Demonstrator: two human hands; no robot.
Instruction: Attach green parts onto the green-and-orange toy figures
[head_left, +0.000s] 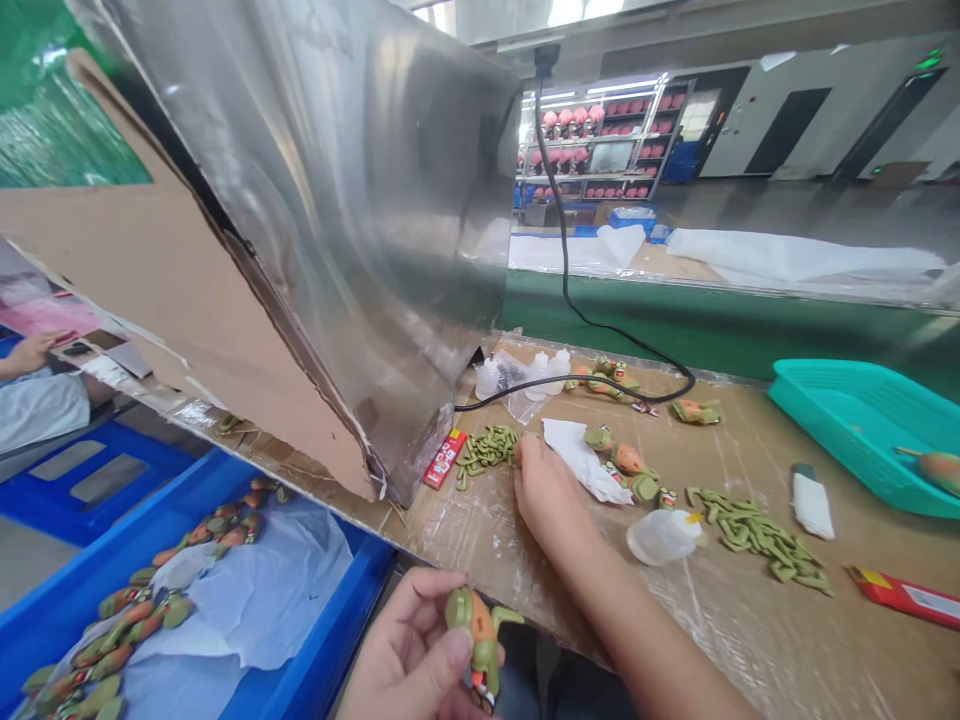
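Note:
In my left hand [427,650] is a small green-and-orange toy figure [480,630], gripped between thumb and fingers at the table's near edge. A thin green limb sticks out from its right side. My right hand [551,490] is at the right edge of a pile of small green curved pieces [487,450], its fingers curled together and down. What those fingertips hold, if anything, is hidden. Just right of that hand lies a white paper sheet [581,455] with more toy figures [628,460] beside it. A clear squeeze bottle [664,537] lies near my right forearm.
Left below is a blue crate [300,680] with figures on paper. A metal panel [420,200] rises at left. Right are a second green pile [765,535], a teal basket [847,410] and red packs [904,597]. A black cable [566,270] crosses behind. Another person's hand [34,352] shows far left.

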